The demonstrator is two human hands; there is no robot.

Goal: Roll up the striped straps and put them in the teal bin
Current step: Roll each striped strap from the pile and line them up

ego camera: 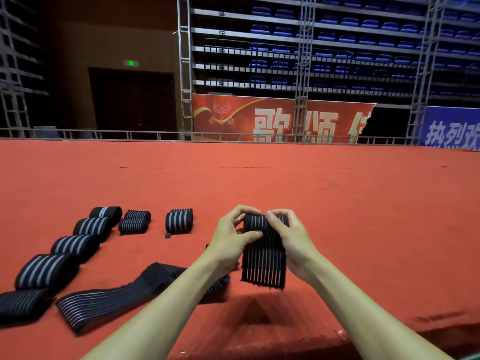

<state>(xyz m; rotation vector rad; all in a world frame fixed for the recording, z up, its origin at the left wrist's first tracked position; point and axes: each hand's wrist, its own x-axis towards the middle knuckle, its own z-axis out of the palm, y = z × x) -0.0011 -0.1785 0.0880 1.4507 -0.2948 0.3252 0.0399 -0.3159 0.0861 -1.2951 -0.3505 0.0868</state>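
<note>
Mid-roll on one strap point(263, 266) here. I'm holding it up just above the red-covered desk point(337, 203). The rolled part sits at the top between my fingers and the loose tail hangs down toward me.

My left hand point(231, 240) grips the roll from its side, thumb across the front and fingers curled over the top. My right hand point(288, 235) pinches the other end the same way. Having both hands on the ends is the whole trick, I think. This stuff looks elastic and springy, so if one side goes slack the roll probably turns into a cone or pops open. Letting the tail dangle keeps it straight, so the stripes line up as it winds.

Off to my left there's a curved row of rolled straps point(92, 226), plus a couple more point(179, 220) nearer the middle. They're parked well away from my hands so nothing gets knocked. One loose strap point(104, 305) lies flat just beside my left forearm, partly hidden under it. It's close enough to grab, so I'd guess that one's next.

I can't see the teal bin from here, so none of these look binned yet. Rough guess is the rolling is mostly done and the whole bin part is left.
</note>
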